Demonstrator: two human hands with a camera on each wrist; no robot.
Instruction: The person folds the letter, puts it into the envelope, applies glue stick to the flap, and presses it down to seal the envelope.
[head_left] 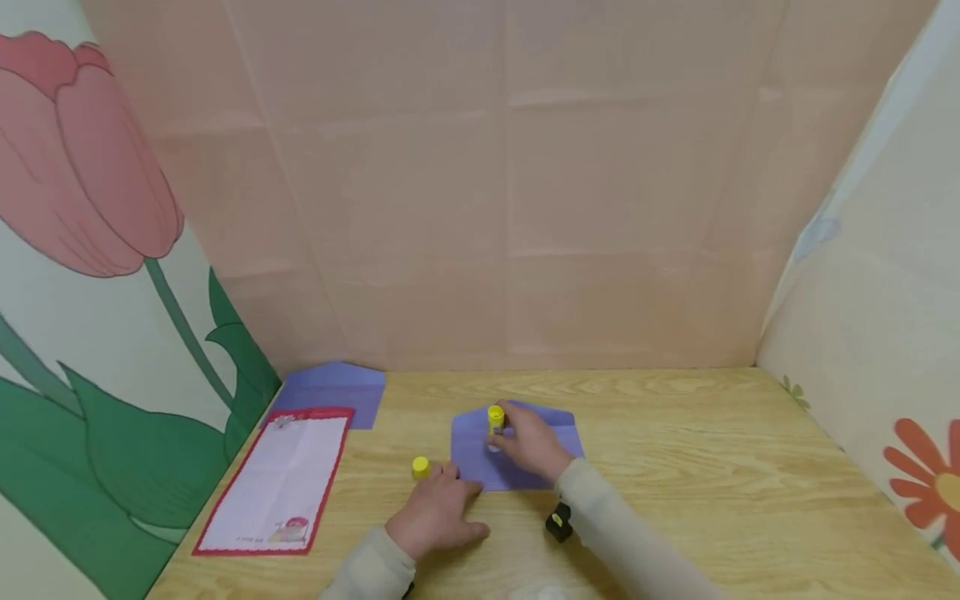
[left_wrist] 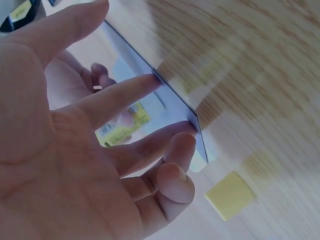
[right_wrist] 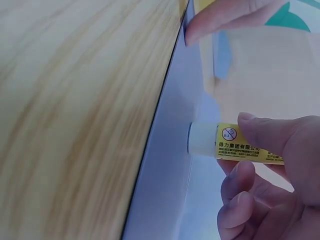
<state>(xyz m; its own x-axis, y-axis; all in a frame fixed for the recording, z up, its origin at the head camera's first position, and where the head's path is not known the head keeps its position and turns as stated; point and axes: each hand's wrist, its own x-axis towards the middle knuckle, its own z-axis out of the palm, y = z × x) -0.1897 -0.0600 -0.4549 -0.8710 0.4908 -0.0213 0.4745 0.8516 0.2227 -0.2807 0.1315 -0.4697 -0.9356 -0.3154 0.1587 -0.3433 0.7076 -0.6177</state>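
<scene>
A purple envelope [head_left: 472, 460] lies with its flap unfolded on the far side. My right hand [head_left: 534, 442] pinches a yellow glue stick [head_left: 496, 421] between thumb and fingers. In the right wrist view the white end of the glue stick [right_wrist: 202, 139] meets the envelope's surface. My left hand [head_left: 438, 510] rests at the envelope's near left corner. Two of its fingers reach straight out to touch the paper's edge in the left wrist view, while the others bend loosely around nothing. A yellow cap [head_left: 421, 467] stands on the table just beyond the left hand.
Another purple envelope [head_left: 360, 404] lies at the back left. Partly over it is a white sheet with a red border [head_left: 285, 483]. Pink paper [head_left: 510, 208] covers the wall behind the wooden table [head_left: 690, 467], and patterned panels flank both sides.
</scene>
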